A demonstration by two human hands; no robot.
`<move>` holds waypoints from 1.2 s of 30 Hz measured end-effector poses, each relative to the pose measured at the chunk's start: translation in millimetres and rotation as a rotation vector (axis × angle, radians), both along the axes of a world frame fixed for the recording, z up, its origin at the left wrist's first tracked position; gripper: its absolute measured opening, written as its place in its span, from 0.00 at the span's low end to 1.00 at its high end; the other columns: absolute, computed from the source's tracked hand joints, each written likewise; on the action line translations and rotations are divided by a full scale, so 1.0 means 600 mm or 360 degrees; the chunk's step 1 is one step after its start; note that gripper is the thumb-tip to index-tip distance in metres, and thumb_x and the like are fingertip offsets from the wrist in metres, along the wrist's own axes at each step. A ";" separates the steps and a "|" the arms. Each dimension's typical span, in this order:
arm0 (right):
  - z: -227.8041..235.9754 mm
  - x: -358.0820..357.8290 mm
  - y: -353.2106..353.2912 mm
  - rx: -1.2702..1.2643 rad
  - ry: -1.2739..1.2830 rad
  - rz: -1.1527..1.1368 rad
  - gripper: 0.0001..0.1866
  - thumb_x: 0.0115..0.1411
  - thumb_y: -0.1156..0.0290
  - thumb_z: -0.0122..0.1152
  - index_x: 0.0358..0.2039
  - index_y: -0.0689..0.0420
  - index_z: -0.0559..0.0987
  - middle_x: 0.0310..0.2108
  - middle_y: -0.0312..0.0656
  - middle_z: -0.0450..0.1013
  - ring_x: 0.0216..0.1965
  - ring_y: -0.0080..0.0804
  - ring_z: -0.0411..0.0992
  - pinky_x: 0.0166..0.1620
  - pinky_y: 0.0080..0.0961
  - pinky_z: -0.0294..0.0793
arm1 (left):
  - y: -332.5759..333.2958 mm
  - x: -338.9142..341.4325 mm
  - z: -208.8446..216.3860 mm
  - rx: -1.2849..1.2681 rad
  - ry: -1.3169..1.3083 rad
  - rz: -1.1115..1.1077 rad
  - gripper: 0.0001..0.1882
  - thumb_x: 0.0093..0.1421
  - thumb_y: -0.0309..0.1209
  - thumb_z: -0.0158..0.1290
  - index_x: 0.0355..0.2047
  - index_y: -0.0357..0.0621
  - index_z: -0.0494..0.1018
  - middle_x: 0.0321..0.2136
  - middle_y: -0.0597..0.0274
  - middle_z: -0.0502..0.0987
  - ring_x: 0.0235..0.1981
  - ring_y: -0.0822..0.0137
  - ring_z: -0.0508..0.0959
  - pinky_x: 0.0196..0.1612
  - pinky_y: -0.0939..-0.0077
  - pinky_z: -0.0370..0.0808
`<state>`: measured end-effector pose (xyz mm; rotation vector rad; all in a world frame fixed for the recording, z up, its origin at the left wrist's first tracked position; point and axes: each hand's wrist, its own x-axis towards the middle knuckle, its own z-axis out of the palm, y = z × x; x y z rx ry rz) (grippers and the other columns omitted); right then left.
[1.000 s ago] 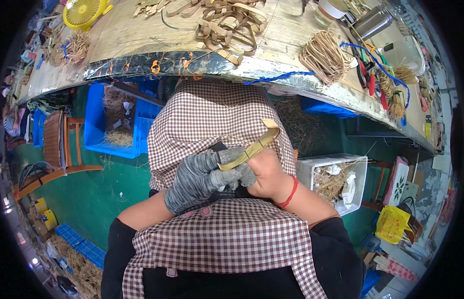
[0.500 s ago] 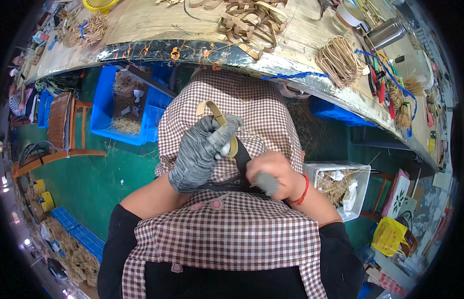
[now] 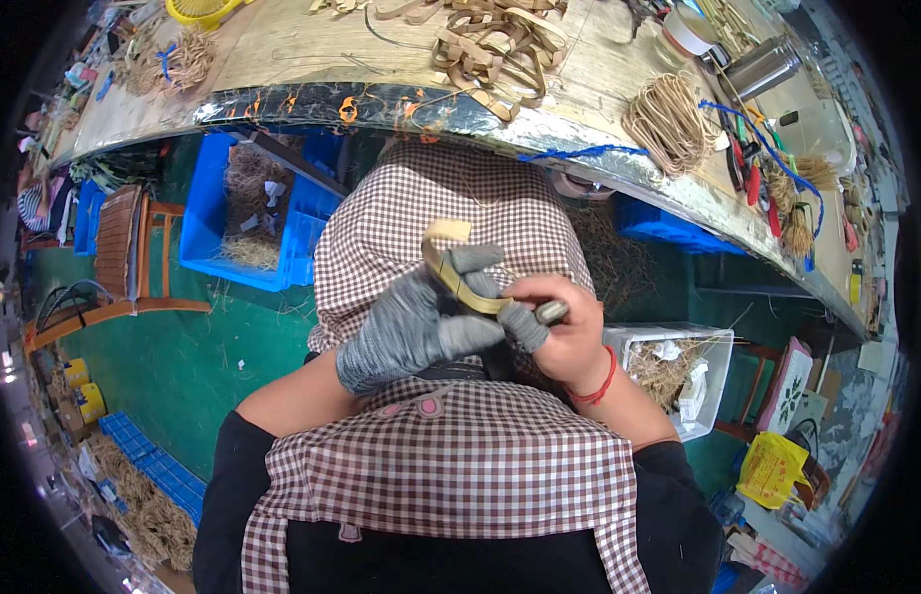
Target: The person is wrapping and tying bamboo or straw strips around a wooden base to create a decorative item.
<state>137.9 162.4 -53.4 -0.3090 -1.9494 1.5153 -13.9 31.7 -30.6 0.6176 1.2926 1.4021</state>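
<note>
My left hand (image 3: pixel 396 332), in a grey knitted glove, holds a curled tan flat strip (image 3: pixel 446 275), which looks like bamboo or cane. The strip's free end hooks over above the gloved fingers, and its lower end reaches my right hand (image 3: pixel 577 342). That hand is bare apart from a grey thumb cover (image 3: pixel 524 326) and a red wrist cord. Its fingers are closed round a small tool with a dull, rounded end (image 3: pixel 552 312); the rest of the tool is hidden. Both hands are above my lap, over a checked apron (image 3: pixel 460 455).
Ahead stands a wooden workbench (image 3: pixel 312 45) with a pile of tan strips (image 3: pixel 500 45), a coil of cord (image 3: pixel 670 124) and red-handled tools (image 3: pixel 755 178). Blue crates (image 3: pixel 208 213) stand below to the left. A white bin (image 3: pixel 718 381) with straw scraps is at the right.
My right hand has come up and left to meet the strip. My left fingers have loosened and shifted, and the strip has turned, its hooked end now pointing right.
</note>
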 end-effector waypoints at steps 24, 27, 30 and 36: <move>-0.024 0.003 0.014 0.0513 -0.0129 0.0148 0.15 0.53 0.68 0.64 0.39 0.61 0.74 0.29 0.48 0.76 0.27 0.46 0.76 0.30 0.33 0.75 | -0.009 -0.009 -0.008 -0.0024 0.0931 -0.0468 0.13 0.60 0.33 0.57 0.46 0.55 0.77 0.44 0.65 0.79 0.43 0.64 0.80 0.46 0.70 0.78; -0.026 0.001 0.012 0.0525 -0.0127 0.0136 0.14 0.53 0.69 0.63 0.39 0.61 0.74 0.29 0.48 0.76 0.28 0.46 0.76 0.30 0.34 0.75 | -0.010 -0.008 -0.008 -0.0033 0.0998 -0.0485 0.12 0.60 0.33 0.56 0.45 0.57 0.78 0.43 0.65 0.79 0.42 0.63 0.80 0.45 0.70 0.78; -0.014 0.001 0.014 0.0583 -0.0201 0.0166 0.13 0.53 0.70 0.62 0.37 0.61 0.74 0.30 0.48 0.76 0.28 0.46 0.76 0.30 0.35 0.74 | -0.015 -0.012 -0.036 0.0400 0.1679 -0.0477 0.12 0.60 0.34 0.56 0.44 0.53 0.77 0.42 0.64 0.79 0.40 0.64 0.80 0.43 0.71 0.79; 0.002 0.000 0.019 0.0737 -0.0395 0.0246 0.13 0.47 0.76 0.58 0.36 0.60 0.73 0.28 0.47 0.75 0.29 0.48 0.75 0.30 0.39 0.73 | -0.022 -0.009 -0.040 0.0013 0.0960 -0.0366 0.11 0.60 0.33 0.56 0.43 0.45 0.76 0.39 0.62 0.79 0.37 0.65 0.80 0.37 0.72 0.79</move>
